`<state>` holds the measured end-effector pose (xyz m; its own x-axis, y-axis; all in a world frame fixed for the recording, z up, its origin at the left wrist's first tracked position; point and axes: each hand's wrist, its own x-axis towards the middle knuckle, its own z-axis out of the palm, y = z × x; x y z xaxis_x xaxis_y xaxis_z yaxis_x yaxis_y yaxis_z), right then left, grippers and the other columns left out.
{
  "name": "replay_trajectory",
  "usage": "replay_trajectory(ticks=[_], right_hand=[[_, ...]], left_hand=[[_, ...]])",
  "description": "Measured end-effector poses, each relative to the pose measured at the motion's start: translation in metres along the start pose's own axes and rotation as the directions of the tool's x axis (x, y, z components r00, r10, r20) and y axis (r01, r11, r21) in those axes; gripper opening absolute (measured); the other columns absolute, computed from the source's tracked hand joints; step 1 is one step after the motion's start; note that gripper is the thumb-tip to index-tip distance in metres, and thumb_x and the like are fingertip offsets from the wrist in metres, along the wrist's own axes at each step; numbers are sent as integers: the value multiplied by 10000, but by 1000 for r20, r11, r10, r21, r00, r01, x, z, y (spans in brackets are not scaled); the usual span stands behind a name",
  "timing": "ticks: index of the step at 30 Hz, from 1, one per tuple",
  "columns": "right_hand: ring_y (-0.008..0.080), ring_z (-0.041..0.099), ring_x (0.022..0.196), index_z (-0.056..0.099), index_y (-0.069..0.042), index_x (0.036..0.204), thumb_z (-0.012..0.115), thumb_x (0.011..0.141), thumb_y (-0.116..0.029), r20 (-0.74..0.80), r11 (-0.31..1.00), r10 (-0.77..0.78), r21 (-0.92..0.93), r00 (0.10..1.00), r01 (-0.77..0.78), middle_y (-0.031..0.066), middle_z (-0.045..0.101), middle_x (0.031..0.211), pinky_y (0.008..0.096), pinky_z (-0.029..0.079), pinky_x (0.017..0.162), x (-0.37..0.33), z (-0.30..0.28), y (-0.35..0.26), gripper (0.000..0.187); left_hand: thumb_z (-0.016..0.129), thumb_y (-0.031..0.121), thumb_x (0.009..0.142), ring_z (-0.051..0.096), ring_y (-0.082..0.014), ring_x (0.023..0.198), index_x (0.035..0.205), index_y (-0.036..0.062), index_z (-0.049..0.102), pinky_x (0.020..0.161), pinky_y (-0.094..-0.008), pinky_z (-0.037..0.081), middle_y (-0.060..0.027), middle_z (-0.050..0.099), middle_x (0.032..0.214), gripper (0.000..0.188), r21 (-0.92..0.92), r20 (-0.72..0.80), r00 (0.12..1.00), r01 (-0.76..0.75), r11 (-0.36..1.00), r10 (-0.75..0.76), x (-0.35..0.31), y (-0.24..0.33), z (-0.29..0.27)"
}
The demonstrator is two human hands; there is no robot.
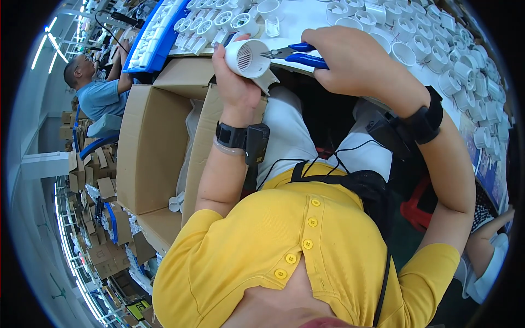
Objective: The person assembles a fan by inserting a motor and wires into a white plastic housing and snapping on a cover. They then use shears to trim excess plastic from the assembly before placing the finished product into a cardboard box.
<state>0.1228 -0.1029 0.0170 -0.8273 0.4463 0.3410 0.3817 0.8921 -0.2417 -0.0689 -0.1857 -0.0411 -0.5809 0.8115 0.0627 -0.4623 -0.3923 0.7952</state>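
My left hand is wrapped round a white plastic cup-shaped housing with a slotted grille in its bottom, its mouth tilted to the right. A flat bracket of the same white plastic sticks out below it. In my right hand is a pair of nippers with blue handles. Their metal jaws point left and reach the rim of the housing. Whether the jaws touch the plastic, I cannot tell.
White housings crowd the table's right side, and several more stand at its far left. Beside them lies a blue tray of small white parts. An opened cardboard box stands left of my legs. People sit at left and lower right.
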Motion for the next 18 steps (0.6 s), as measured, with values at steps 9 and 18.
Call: replay_trajectory(ticks=[9,18], right_hand=[[247,627,777,682,-86,796,668,681,-132,-46,856,-294,-456,955,241,86,655,818,326,470,657,33,6,-27,124],[204,634,812,720,-132,807,675,694,-193,303,826,-104,-504,947,252,39,668,770,286,467,635,52,4,-51,136]], left_hand=[[326,466,948,571,-194,936,1120,22,554,836,-331,454,-88,612,1009,528,25,-39,996,-84,996,85,-9,-13,18],[327,467,948,569,-190,943,1123,42,540,839,-328,450,-75,603,1017,507,-19,-16,997,-73,997,73,-10,-10,11]])
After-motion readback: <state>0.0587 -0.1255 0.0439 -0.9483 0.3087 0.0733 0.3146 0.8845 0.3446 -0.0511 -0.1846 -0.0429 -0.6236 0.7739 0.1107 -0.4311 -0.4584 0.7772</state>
